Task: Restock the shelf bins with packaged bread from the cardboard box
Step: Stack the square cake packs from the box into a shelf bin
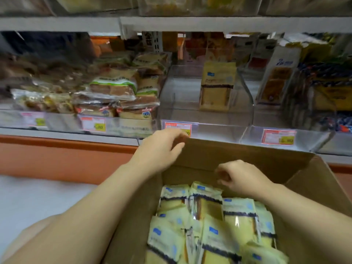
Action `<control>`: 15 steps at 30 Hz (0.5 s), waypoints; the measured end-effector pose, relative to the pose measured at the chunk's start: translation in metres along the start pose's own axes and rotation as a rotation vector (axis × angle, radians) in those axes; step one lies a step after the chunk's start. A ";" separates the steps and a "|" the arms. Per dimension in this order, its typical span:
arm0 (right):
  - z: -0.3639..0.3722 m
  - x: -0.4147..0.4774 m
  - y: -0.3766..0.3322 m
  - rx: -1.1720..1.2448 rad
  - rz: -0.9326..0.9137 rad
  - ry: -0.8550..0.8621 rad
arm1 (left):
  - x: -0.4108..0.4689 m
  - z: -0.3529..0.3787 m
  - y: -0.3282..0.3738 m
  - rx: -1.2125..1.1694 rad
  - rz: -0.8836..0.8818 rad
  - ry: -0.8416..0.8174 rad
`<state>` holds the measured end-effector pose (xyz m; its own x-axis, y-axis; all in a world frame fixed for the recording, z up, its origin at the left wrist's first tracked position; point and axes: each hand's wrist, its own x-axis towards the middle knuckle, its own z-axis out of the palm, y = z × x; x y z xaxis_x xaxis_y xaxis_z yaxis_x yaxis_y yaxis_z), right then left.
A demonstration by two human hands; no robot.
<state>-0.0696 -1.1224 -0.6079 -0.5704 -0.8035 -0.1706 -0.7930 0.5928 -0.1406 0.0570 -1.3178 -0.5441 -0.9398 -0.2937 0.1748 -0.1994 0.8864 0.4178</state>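
Note:
A brown cardboard box (312, 189) fills the lower right, packed with several pale yellow bread packs (209, 221) with dark bands. My left hand (162, 149) grips the box's far left corner flap. My right hand (240, 178) hovers inside the box over the far packs, fingers curled, nothing visibly in it. Straight ahead on the shelf stands a clear plastic bin (209, 128), with one upright pack of the same yellow bread (216, 86) in it.
The left bin (118, 128) is piled with other wrapped breads. Bins on the right (285, 103) hold orange and blue packs. Price tags hang on the bin fronts. An orange ledge (66, 157) runs below the shelf; a white surface lies lower left.

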 end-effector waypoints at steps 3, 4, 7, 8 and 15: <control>0.030 0.010 0.006 0.068 0.068 -0.308 | -0.002 -0.001 -0.010 0.005 -0.009 -0.021; 0.039 0.012 0.008 0.081 0.067 -0.368 | -0.001 -0.001 -0.011 0.008 -0.006 -0.028; 0.068 0.013 0.007 0.106 0.081 -0.522 | 0.005 -0.001 -0.011 0.052 0.024 -0.056; 0.078 0.013 0.005 0.106 0.093 -0.575 | 0.007 0.000 -0.011 0.062 0.035 -0.067; 0.118 0.012 0.003 0.038 0.079 -0.680 | 0.011 0.009 -0.011 0.094 0.078 -0.142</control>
<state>-0.0536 -1.1236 -0.7257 -0.3552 -0.5520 -0.7544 -0.7392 0.6598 -0.1347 0.0463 -1.3275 -0.5546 -0.9817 -0.1756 0.0733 -0.1434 0.9360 0.3215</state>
